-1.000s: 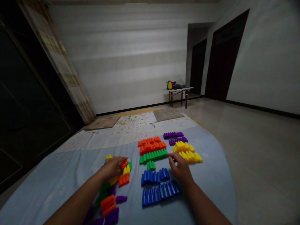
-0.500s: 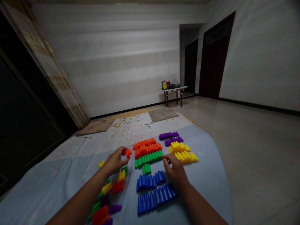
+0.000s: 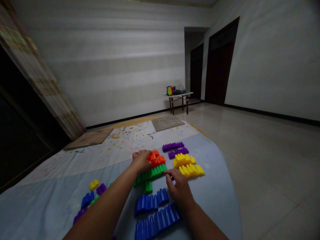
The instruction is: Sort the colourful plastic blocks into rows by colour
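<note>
My left hand [image 3: 142, 161] is at the left end of the rows of orange plastic blocks [image 3: 157, 159], its fingers curled down. The orange block it carries is hidden behind the fingers. My right hand [image 3: 178, 186] has its thumb and index finger drawn together at the right end of the row of green blocks [image 3: 158, 171], touching it. A short green piece [image 3: 147, 187] lies in front of that row. Nearer to me are two rows of ridged blue blocks [image 3: 158, 220]. Yellow blocks [image 3: 191, 170] sit just beyond my right hand.
Two purple rows [image 3: 173, 146] lie at the back right. Loose mixed blocks, among them a yellow one [image 3: 94, 184] and a blue one [image 3: 87, 199], are partly hidden by my left forearm. A floral cloth [image 3: 130, 136] covers the table; a small table [image 3: 178, 95] stands farther off.
My left hand has moved right and away from me with the orange block, up to the orange rows. The right hand stays at the green row. The view has shifted slightly.
</note>
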`<state>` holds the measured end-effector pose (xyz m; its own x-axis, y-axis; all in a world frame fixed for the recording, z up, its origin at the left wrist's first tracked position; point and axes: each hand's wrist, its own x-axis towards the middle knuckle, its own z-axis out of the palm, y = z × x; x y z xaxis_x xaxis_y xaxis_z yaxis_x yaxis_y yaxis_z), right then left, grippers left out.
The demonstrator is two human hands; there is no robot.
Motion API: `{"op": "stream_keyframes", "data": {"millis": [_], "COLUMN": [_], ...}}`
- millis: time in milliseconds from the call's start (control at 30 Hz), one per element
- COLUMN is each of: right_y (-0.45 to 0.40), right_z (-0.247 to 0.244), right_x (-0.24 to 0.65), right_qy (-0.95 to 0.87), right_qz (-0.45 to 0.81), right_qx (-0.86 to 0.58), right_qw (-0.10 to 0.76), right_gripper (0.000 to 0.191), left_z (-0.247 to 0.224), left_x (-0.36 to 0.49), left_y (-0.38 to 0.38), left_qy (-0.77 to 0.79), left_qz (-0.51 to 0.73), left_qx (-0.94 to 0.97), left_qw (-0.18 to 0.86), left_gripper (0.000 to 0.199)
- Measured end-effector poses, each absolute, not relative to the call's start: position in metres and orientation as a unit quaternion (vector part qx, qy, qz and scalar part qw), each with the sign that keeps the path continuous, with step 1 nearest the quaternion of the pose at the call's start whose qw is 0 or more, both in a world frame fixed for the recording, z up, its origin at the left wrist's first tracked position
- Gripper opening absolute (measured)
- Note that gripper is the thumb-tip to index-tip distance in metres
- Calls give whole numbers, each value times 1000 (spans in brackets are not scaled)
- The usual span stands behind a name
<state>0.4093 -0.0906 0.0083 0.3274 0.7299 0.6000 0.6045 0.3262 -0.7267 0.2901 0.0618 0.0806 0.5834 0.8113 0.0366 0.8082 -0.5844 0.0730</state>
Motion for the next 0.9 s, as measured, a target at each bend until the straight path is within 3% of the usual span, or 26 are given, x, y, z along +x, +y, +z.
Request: {"op": "stream_keyframes", "data": {"millis": [400,700,900], "right_y": [-90,-91,-91], "right_z": [11,11,11], "right_x": [408,409,409], "right_qy": [-581,-580,-582], "right_qz": [45,43,43], "right_qx": [-572,-568,-571], "right_qw": [578,582,578], "right_gripper": [19,19,20], "left_z": [77,92,95], "left_x": [287,278,211], "left_y": [71,65,55], "left_qy": [474,489,525], "left_qz": [-9,144,242], "left_qx": [879,857,810], "left_qw": [45,76,104], "left_gripper": [61,41,42]}}
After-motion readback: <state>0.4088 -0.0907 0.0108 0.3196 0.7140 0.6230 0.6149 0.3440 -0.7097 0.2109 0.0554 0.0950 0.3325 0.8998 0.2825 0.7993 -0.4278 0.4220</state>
